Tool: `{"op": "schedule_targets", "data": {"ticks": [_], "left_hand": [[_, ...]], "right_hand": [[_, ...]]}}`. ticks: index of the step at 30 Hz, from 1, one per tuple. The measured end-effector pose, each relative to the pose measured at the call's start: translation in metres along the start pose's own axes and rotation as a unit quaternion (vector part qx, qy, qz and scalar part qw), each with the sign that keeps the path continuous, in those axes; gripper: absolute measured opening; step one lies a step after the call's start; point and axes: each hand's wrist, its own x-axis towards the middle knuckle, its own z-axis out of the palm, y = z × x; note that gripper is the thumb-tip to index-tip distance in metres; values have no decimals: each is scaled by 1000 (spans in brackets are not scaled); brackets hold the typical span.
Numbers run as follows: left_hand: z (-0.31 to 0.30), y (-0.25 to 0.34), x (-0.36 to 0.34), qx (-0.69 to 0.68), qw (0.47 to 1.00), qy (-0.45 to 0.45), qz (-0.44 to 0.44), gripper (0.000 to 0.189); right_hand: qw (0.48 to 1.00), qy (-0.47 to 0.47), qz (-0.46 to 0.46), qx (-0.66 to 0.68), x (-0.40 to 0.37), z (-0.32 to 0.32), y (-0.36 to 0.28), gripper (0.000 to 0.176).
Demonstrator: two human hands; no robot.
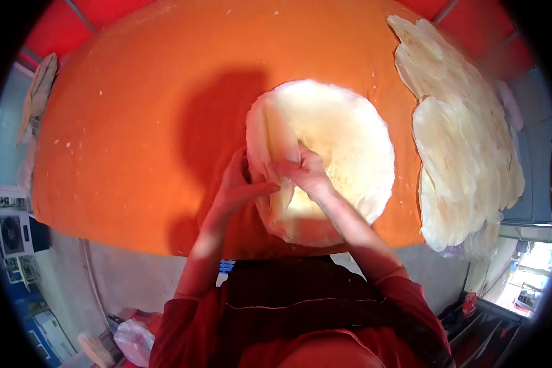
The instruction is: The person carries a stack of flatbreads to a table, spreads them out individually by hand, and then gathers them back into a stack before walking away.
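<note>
A large round, thin flatbread (356, 141) lies on the orange cloth in front of me, perhaps on top of others. Its left side is lifted and curled over into a loose fold. My left hand (239, 185) grips the outer left edge, thumb stretched across the front of the fold. From the inner side, my right hand (310, 173) pinches the same fold, its fingers partly hidden by the bread. Both hands are close together near the middle of the fold.
An orange cloth (135, 153) with small white crumbs covers the table. Overlapping flatbreads (454, 159) are spread along its right side, some hanging over the edge. A folded pale cloth (41, 92) rests at the far left. Plastic bags (134, 340) are below on the left.
</note>
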Motion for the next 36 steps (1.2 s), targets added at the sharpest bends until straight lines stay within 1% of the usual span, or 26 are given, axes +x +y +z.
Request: {"op": "schedule_targets", "data": {"ticks": [2,3,5,6,8,11,12,15,17,20,23,24,25,26,27,28,29,30,31,32,34,35,36], "left_hand": [[3,2,1,56,998,14,-21,79],[4,3,2,85,996,19,-32,80],[1,-2,3,59,998,7,-16,80],[0,-4,3,46,999,0,-8,80],[2,-5,1,39,999,18,-2,78],[4,-3,-1,2,1000,29,-8,76],[4,-1,-1,-13,999,28,-12,76],[10,0,0,91,995,47,-8,73],[11,0,1,65,997,42,-4,70],[12,1,2,62,997,36,12,66],[6,-2,1,44,999,20,10,59],[2,-3,1,33,999,10,6,56],[-3,-2,-8,75,995,38,-45,52],[-4,-4,-11,112,990,35,-82,49],[1,-1,-12,-99,991,42,-81,42],[3,-6,-13,-76,997,-4,-34,43],[-2,-16,-12,-59,997,-43,20,43],[-8,-28,-7,-55,998,-26,16,48],[-17,-43,-4,-52,999,-9,12,53],[5,-21,-2,-11,1000,-4,-12,49],[1,-17,-8,31,999,35,-22,51],[-41,-53,-13,29,998,57,-13,57],[-49,-63,-13,12,998,68,-5,61]], "right_hand": [[982,30,-115,-145,0,8,-1,36],[989,6,-70,-134,1,8,-5,36],[993,-38,18,-113,3,2,-17,35],[996,-45,42,-64,4,0,-17,35],[993,-59,92,33,5,-6,-13,36],[985,-64,126,104,4,-8,-8,36],[986,-59,117,104,3,-5,-8,35],[989,-42,100,99,4,4,-10,33],[990,-32,106,91,6,7,-12,31],[996,-14,47,68,8,10,-9,30],[980,-31,162,109,4,4,-22,29],[958,-157,62,231,3,11,-36,30],[901,-266,-50,340,0,22,-60,30],[821,-352,-182,412,-1,21,-94,31],[845,-338,-230,345,-6,23,-100,31],[915,-257,-223,215,-1,27,-79,31],[962,-170,-200,74,9,29,-53,31],[978,-122,-166,-7,21,30,-34,31],[987,-94,-127,-35,36,27,-8,31],[992,-71,-87,-51,44,19,10,31],[993,-77,0,90,43,-24,33,31],[982,-69,46,171,41,-50,42,31],[962,-68,56,260,31,-88,47,31]]}}
